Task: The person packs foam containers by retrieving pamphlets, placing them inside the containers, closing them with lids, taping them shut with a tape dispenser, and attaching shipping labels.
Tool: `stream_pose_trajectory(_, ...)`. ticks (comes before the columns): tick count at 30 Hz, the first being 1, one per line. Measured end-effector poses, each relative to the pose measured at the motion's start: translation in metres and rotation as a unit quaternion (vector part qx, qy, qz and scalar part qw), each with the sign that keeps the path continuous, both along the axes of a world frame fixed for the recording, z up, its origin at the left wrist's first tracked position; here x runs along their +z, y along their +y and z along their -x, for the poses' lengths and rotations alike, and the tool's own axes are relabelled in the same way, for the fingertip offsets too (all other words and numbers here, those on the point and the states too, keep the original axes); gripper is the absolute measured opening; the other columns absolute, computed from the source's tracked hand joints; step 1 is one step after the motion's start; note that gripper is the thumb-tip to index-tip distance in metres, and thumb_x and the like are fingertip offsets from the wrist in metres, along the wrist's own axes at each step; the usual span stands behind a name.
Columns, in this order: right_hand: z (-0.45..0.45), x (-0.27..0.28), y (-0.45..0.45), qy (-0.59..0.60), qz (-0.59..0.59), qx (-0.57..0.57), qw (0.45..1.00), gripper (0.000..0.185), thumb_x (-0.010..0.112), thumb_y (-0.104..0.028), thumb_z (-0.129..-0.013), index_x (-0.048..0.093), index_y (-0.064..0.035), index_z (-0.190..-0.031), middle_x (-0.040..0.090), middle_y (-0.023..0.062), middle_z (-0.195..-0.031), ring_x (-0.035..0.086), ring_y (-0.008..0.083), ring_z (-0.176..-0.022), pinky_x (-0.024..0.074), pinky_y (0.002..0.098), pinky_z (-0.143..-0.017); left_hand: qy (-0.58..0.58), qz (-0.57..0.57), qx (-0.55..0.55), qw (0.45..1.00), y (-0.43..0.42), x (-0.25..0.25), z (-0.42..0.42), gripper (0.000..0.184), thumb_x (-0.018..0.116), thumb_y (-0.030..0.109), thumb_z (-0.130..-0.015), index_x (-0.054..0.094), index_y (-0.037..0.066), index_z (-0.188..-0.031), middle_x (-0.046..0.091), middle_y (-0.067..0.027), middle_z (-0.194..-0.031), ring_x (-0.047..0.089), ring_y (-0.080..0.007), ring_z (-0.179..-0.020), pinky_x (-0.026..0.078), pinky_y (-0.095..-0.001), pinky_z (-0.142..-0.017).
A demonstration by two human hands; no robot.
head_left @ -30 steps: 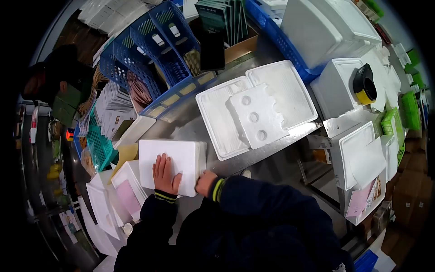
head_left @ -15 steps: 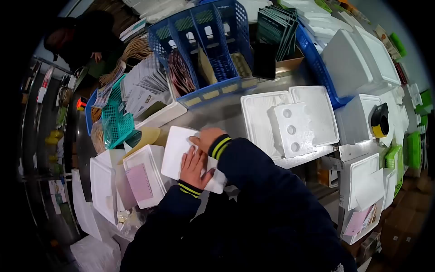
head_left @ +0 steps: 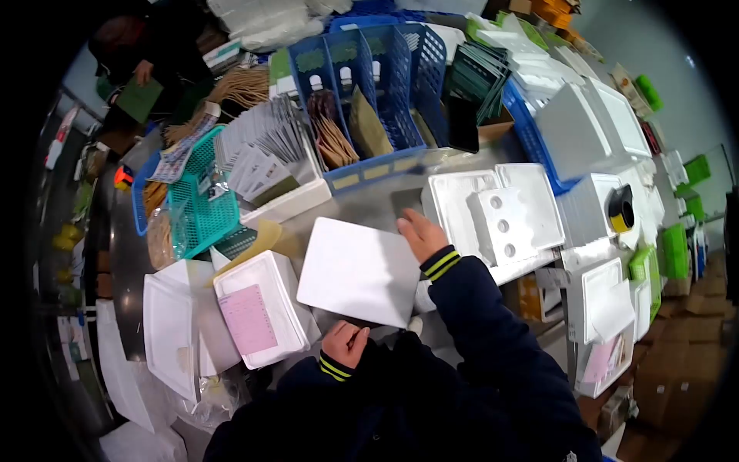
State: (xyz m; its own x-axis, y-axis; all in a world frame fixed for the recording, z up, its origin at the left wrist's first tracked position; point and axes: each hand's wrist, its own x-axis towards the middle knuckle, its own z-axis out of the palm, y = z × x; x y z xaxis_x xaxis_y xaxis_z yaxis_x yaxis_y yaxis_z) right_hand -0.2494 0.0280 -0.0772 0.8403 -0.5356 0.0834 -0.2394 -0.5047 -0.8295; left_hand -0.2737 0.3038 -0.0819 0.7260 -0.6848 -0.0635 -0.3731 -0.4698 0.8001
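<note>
A white foam box lid with rounded corners lies in front of me, its smooth face up. My right hand is at the lid's far right corner, fingers stretched and apart; whether it touches the edge is hard to tell. Just below the near left edge, my left hand is curled closed, and what it holds, if anything, is hidden. Left of the lid stands a white foam box with a pink printed sheet on it.
A blue divided basket holds brown paper bundles. A teal basket and a tray of cards stand at left. Foam boxes sit at right, with tape beyond them. A person holds a green card at upper left.
Both hands were together on the white lid. My right hand has moved right to its far corner, and my left hand has drawn back below the near edge. More of the lid shows.
</note>
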Motion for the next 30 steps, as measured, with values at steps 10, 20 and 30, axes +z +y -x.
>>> stream_pose_trajectory(10, 0.056, 0.024, 0.009, 0.068, -0.180, -0.042, 0.980, 0.052, 0.048, -0.045, -0.086, 0.061, 0.0056, -0.093, 0.062, 0.0158, -0.073, 0.059, 0.0193, -0.073, 0.0447, 0.0291, -0.067, 0.368, 0.111, 0.114, 0.916, -0.006, 0.010, -0.058, 0.032, 0.048, 0.033, -0.089, 0.046, 0.001, -0.088, 0.055, -0.0068, -0.073, 0.056, -0.0122, -0.064, 0.047, -0.0228, -0.054)
stream_pose_trajectory(20, 0.046, 0.052, 0.036, 0.014, -0.104, 0.004, 0.994, 0.038, 0.051, -0.036, -0.086, 0.060, 0.0000, -0.094, 0.060, 0.0178, -0.073, 0.056, 0.0298, -0.068, 0.0438, 0.0345, -0.063, 0.323, 0.128, 0.123, 0.930, -0.007, 0.016, -0.104, 0.034, 0.048, 0.039, -0.088, 0.049, 0.006, -0.080, 0.053, -0.0039, -0.063, 0.054, -0.0125, -0.054, 0.042, -0.0225, -0.043)
stream_pose_trajectory(30, 0.146, -0.027, 0.088, 0.130, -0.446, -0.191, 0.865, 0.074, 0.065, -0.029, -0.079, 0.026, 0.0083, -0.130, 0.059, 0.0187, -0.100, 0.058, 0.0208, -0.087, 0.0462, 0.0268, -0.074, -0.242, 0.067, 0.096, 0.963, -0.032, 0.027, -0.125, 0.031, 0.063, 0.030, -0.077, 0.055, 0.001, -0.086, 0.058, -0.0204, -0.085, 0.054, -0.0367, -0.080, 0.044, -0.0388, -0.070)
